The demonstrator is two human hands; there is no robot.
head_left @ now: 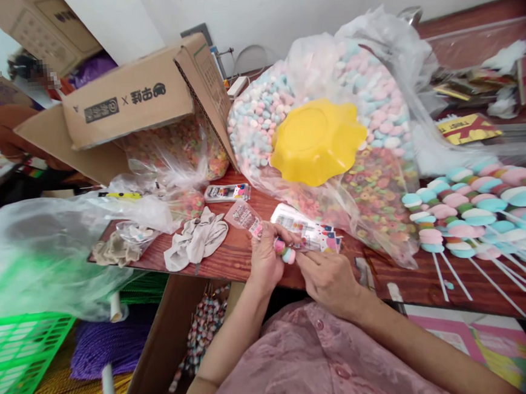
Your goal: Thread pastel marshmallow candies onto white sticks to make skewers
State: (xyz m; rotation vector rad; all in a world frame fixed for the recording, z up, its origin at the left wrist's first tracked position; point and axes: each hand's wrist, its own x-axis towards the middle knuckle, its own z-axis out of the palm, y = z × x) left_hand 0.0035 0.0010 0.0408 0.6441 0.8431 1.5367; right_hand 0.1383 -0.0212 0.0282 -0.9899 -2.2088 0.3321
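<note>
My left hand (268, 257) is closed round a short marshmallow skewer (287, 254), whose pink, green and pale blue pieces show below the thumb. A clear packet with a pink printed label (243, 218) sticks out above the same hand; whether it wraps the skewer I cannot tell. Close beside the skewer's lower end, my right hand (331, 279) has its fingers pressed together, and what they pinch is hidden. Behind both hands lie printed white packets (302, 227) on the brown wooden table (235, 257).
Large clear bags of marshmallows (385, 99) and a yellow wavy-edged bowl (317, 141) stand behind. Finished marshmallow skewers (477, 204) are piled right. Left are pale gloves (196, 238), an open carton (128, 104) and a green basket (25, 355). Another person (16, 131) sits at far left.
</note>
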